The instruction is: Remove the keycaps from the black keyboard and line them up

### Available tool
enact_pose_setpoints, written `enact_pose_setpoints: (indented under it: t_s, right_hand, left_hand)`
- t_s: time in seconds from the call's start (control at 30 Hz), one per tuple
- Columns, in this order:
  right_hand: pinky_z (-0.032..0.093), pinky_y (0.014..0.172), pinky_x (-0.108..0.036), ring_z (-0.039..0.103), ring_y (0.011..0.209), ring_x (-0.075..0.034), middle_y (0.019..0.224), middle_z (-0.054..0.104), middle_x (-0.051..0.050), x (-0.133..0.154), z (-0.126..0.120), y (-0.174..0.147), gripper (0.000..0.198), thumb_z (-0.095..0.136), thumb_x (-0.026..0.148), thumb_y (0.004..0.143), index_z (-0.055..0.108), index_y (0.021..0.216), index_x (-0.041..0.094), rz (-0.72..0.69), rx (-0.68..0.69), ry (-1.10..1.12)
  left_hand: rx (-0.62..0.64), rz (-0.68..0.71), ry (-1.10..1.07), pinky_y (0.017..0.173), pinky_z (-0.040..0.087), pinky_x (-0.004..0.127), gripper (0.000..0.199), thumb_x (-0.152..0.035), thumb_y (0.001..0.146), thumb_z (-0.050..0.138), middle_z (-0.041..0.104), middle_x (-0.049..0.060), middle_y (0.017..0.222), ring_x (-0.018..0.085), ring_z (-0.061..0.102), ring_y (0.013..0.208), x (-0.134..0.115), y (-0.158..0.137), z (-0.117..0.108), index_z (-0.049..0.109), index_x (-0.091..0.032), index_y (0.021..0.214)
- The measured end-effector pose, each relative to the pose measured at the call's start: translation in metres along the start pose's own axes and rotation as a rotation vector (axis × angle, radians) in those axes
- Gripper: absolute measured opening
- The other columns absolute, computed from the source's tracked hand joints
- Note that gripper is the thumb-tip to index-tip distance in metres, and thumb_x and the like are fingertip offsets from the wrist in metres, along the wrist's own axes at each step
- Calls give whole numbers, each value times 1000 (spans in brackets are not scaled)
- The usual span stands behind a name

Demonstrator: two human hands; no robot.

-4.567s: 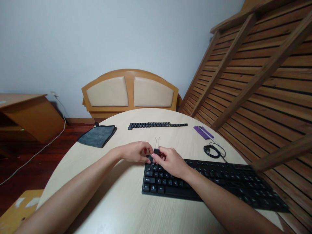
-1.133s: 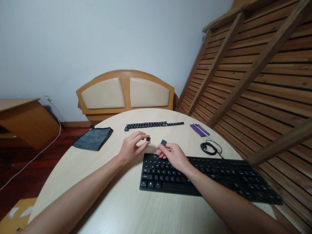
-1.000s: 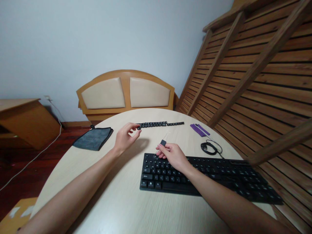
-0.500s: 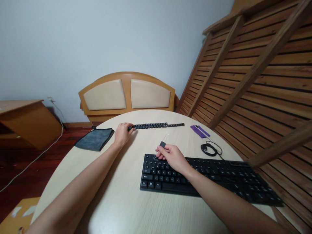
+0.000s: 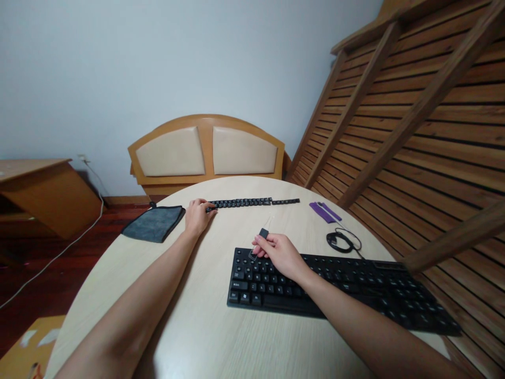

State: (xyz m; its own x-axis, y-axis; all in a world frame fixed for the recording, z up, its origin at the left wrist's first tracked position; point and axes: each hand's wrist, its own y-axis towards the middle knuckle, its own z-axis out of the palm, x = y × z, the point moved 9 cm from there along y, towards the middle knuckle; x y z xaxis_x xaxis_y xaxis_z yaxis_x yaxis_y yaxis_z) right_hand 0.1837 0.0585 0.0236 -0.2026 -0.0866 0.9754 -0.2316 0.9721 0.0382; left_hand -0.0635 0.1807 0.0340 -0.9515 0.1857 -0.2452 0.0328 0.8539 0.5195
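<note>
My left hand reaches to the left end of the rows of loose black keycaps on the table. Its fingers are closed on a keycap there, partly hidden by them. My right hand grips a keycap puller with a dark handle and thin wire loops. One end of the puller points away over the table; its other end is over the top left of the black keyboard. Some keys in the keyboard's upper rows are covered by my right hand and forearm.
A grey cloth lies at the table's left edge. To the right are a purple cloth strip with a slim brush-like tool on it and the coiled cable. Wooden slats lean close on the right.
My left fingers have settled lower at the left end of the keycap rows. My right hand stays in place with the keycap puller; the view has shifted very slightly.
</note>
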Motion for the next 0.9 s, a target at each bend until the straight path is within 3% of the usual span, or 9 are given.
enact_pose_setpoints:
  t_s: [0.9]
  right_hand:
    - [48,63,-26,64,65,-14,75,71,-8,-2,1,1,39,55,46,89,70,82,10,7,15,3]
  left_hand:
    - [40,-51,-56,96,44,37,25,-28,82,62,64,8,111,27,54,105,15,2,11,74,-23,103]
